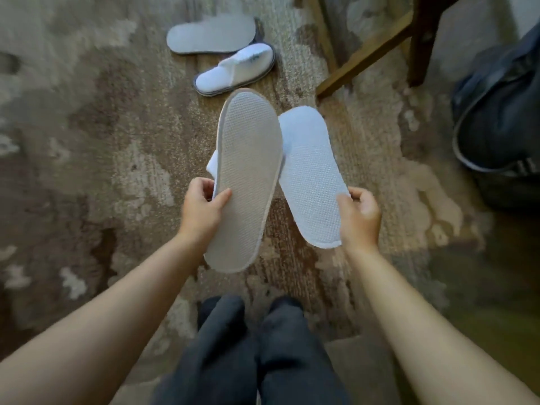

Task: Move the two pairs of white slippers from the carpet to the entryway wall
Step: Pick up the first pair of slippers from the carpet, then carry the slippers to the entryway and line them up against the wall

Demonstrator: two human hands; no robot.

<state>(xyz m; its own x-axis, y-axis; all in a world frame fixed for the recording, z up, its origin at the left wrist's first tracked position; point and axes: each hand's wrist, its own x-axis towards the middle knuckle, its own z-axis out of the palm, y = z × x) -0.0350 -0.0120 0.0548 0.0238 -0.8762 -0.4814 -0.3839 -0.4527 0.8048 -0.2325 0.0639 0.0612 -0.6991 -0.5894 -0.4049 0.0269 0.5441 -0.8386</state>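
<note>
Overhead, both hands, left (201, 204) and right (361, 213), each pinch 1 sole-up slipper (248, 176) (311, 176).

The dark bag with white stripes (496, 118) runs off the right edge, its shape unclear. The brown wooden furniture legs (368, 51) are cut off at the top. The upside-down white slipper with grey trim (211, 35) is smeared by blur, its upper hidden beneath the sole.

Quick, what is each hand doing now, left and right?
Left hand: closed on a white slipper, sole facing the camera.
Right hand: closed on the other slipper, sole also facing the camera.
</note>
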